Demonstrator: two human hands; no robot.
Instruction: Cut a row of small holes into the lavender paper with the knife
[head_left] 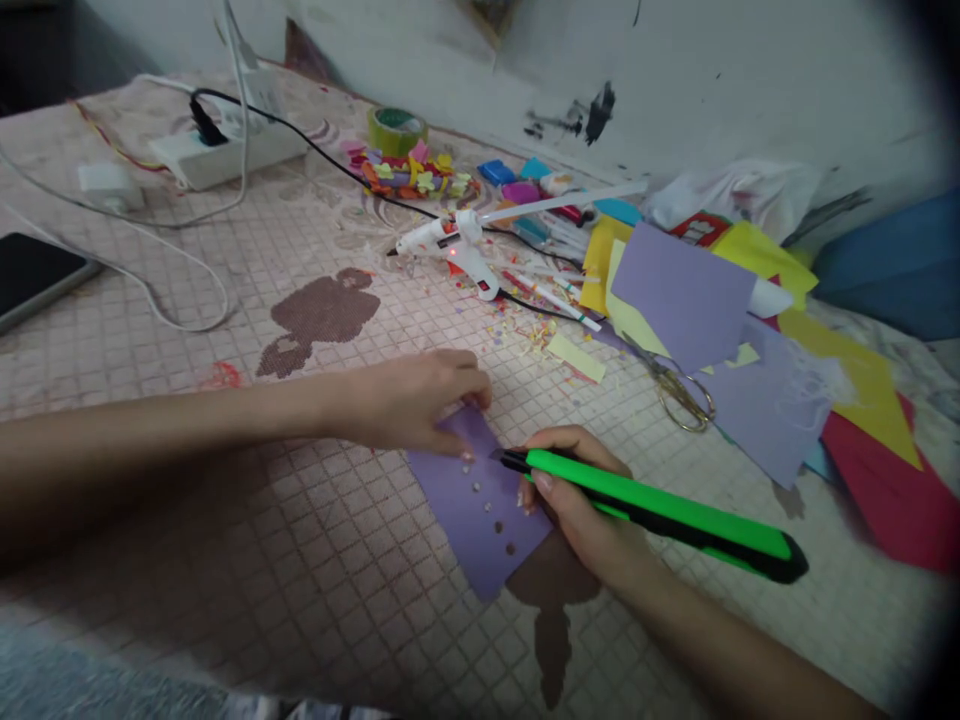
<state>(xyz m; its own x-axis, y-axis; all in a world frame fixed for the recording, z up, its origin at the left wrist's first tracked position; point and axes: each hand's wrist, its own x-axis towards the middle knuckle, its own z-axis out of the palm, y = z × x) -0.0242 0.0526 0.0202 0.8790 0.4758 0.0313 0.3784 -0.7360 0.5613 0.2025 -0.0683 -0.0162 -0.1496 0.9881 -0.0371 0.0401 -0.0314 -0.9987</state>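
Note:
A small purple sheet (pixel 450 510) with a row of several small holes lies on the patterned tablecloth in front of me. My left hand (pixel 427 400) rests at its far end, thumb on the purple surface and fingers curled over the edge. In my right hand (pixel 585 490) is a green and black utility knife (pixel 660 505), gripped near its front. The knife's tip points left, over the sheet close to my left thumb. Some fingertips of my right hand are at the sheet's right edge. Whether the blade touches the sheet I cannot tell.
Beyond my hands lies a white hot glue gun (pixel 450 240) with a cable. Scissors (pixel 679 395) and coloured sheets (pixel 682 285) are at the right. A power strip (pixel 225 155), a phone (pixel 37 275), a tape roll (pixel 397 130) and paper scraps (pixel 532 335) are also on the table.

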